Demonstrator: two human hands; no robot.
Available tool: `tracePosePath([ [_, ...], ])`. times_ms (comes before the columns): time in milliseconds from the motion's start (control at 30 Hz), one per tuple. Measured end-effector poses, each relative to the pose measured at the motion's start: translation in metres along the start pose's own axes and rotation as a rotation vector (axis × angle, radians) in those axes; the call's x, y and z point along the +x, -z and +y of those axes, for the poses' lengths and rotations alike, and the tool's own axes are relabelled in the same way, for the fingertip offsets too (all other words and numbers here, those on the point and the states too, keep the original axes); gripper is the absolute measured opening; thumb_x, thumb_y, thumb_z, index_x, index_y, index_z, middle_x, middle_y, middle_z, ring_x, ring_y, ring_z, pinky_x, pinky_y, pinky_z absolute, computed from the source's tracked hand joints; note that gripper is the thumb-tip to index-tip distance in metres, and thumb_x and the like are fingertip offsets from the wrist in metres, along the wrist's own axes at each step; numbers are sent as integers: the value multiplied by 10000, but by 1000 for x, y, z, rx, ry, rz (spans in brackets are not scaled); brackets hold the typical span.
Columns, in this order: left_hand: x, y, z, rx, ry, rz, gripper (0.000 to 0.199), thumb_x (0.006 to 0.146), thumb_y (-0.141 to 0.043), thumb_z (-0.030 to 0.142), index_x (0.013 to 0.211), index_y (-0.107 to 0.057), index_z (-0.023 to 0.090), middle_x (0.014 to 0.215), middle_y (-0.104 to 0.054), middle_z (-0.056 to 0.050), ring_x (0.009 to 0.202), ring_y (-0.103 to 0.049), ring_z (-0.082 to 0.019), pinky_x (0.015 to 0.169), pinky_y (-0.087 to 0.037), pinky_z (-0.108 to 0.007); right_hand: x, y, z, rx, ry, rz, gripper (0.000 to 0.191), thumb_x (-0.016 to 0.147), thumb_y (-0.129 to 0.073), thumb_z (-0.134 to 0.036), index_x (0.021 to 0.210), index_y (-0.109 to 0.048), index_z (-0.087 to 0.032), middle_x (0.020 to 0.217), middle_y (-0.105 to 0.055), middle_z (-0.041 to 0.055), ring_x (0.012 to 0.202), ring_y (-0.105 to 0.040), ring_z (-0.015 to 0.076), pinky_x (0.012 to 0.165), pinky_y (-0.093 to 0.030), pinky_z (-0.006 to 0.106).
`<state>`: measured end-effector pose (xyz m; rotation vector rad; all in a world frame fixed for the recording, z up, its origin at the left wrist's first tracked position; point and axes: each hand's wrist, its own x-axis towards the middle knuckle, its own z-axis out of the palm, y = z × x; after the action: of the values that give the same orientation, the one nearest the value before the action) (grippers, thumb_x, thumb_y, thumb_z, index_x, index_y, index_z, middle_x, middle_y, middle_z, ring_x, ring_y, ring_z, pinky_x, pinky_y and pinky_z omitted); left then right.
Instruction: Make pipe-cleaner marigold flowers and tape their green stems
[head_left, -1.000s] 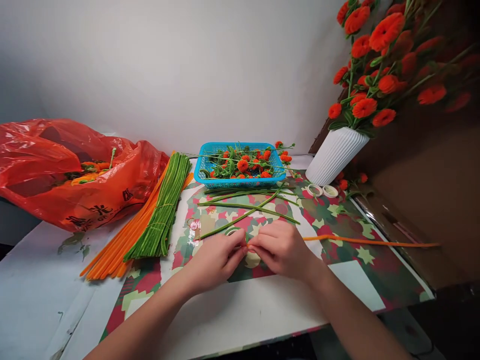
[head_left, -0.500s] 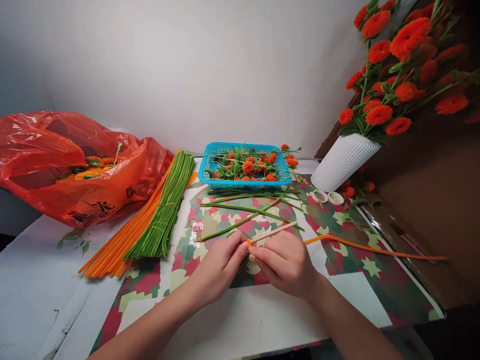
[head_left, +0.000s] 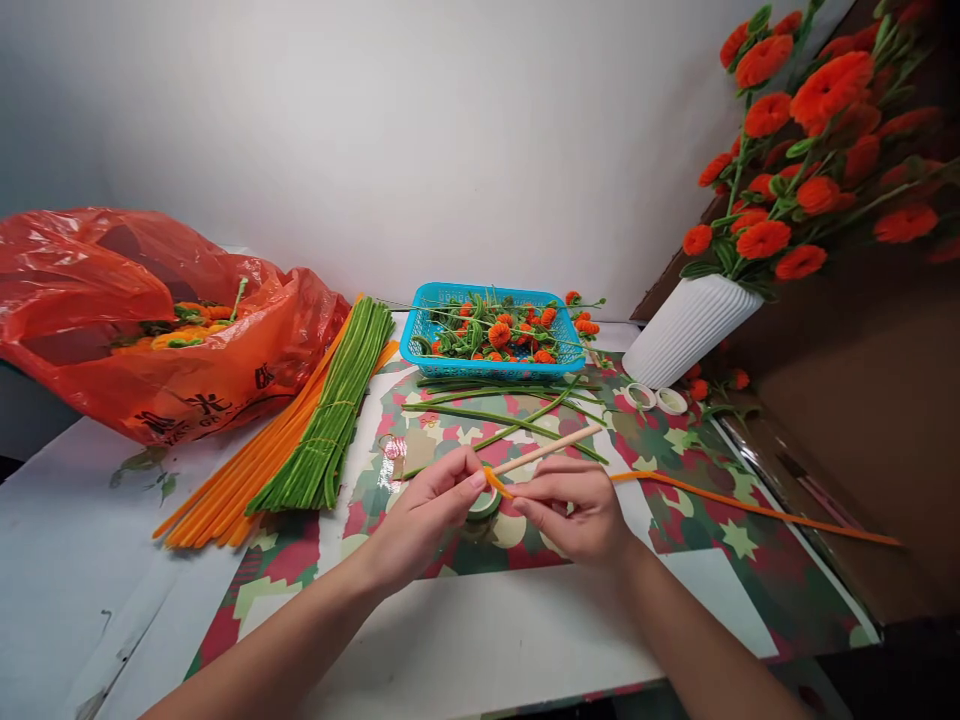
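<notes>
My left hand [head_left: 442, 497] pinches a thin wooden stick [head_left: 551, 450] near its lower end, where a bit of orange pipe cleaner [head_left: 498, 484] bends around it. The stick slants up to the right, past my other hand. Between thumb and fingers, my right hand [head_left: 574, 503] grips the same orange pipe cleaner, whose long end trails out to the right over the table. Under my hands lies a roll of green tape [head_left: 484, 503], partly hidden. Several loose green pipe cleaners [head_left: 517, 425] lie just beyond.
A blue basket [head_left: 491, 370] of small orange flowers stands at the back. To the left are a green pipe cleaner bundle [head_left: 322, 425], an orange bundle [head_left: 225, 490] and a red plastic bag [head_left: 210, 395]. At right, a white vase [head_left: 690, 325] leans near two tape rolls [head_left: 655, 399].
My right hand has drawn slightly away from my left, so more of the orange pipe cleaner shows between them. The stick tilts up a little more, and the green tape roll is now visible.
</notes>
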<state>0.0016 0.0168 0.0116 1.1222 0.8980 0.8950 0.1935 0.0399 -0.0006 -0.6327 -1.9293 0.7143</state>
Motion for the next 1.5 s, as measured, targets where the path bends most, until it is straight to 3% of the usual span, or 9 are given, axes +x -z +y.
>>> tracePosePath([
  [167,-3,8,4,218,-53,-165,290,923,-455,420,750,-454,188,678,-387,34,620,-345,-116,560,-277,-248,4,8,7,176,-263,-212,203,839,-657,-286,703,-735,-157,546,-623,12,465,-461,91,419,-332,216],
  [300,-4,15,12,633,-115,-336,291,951,-412,369,720,-432,192,645,-421,37,621,-379,-121,585,-292,-254,8,12,8,37,-155,-216,171,813,-688,-275,688,-746,-175,546,-663,13,465,-494,89,487,-379,226],
  [433,-1,15,15,908,-156,-378,246,952,-391,283,719,-392,203,611,-413,48,609,-380,-124,577,-265,-255,7,12,6,-168,-60,-187,163,820,-686,-260,681,-724,-186,518,-630,-16,468,-480,83,568,-379,251],
  [667,-1,8,8,1114,-121,-165,271,955,-331,325,707,-359,220,573,-428,34,535,-397,-152,529,-188,-286,3,2,2,-508,244,-87,242,894,-547,-170,665,-622,-171,496,-494,-43,481,-414,90,533,-272,275],
  [867,-3,-2,1,1081,-73,40,295,957,-309,379,713,-381,229,601,-483,14,562,-441,-181,539,-200,-284,0,-5,-2,-769,452,29,121,875,-568,-102,814,-652,-165,526,-511,-28,531,-474,117,530,-277,288],
  [1000,-3,-7,-1,948,-48,100,304,959,-306,385,708,-367,224,617,-464,21,570,-409,-168,551,-232,-282,-2,-8,-1,-788,463,58,111,884,-568,-115,867,-667,-161,507,-510,-26,499,-451,118,503,-269,290],
  [1133,-4,-9,0,607,-69,120,327,952,-348,411,704,-407,207,644,-412,33,599,-371,-140,569,-291,-258,-1,-10,-2,-613,359,122,114,875,-586,-130,834,-684,-169,517,-555,-14,486,-475,110,486,-310,272],
  [1333,-4,-3,-2,166,-57,16,337,926,-433,445,712,-446,184,638,-329,49,575,-280,-105,534,-251,-234,0,-9,1,-59,28,143,149,854,-634,-261,757,-708,-176,597,-668,20,497,-527,110,431,-387,224],
  [1500,-2,10,-2,239,-89,-146,335,929,-435,433,722,-492,176,662,-374,29,616,-334,-117,561,-266,-242,5,1,5,218,-317,-154,304,805,-683,-402,655,-702,-139,534,-604,14,461,-460,89,392,-326,203],
])
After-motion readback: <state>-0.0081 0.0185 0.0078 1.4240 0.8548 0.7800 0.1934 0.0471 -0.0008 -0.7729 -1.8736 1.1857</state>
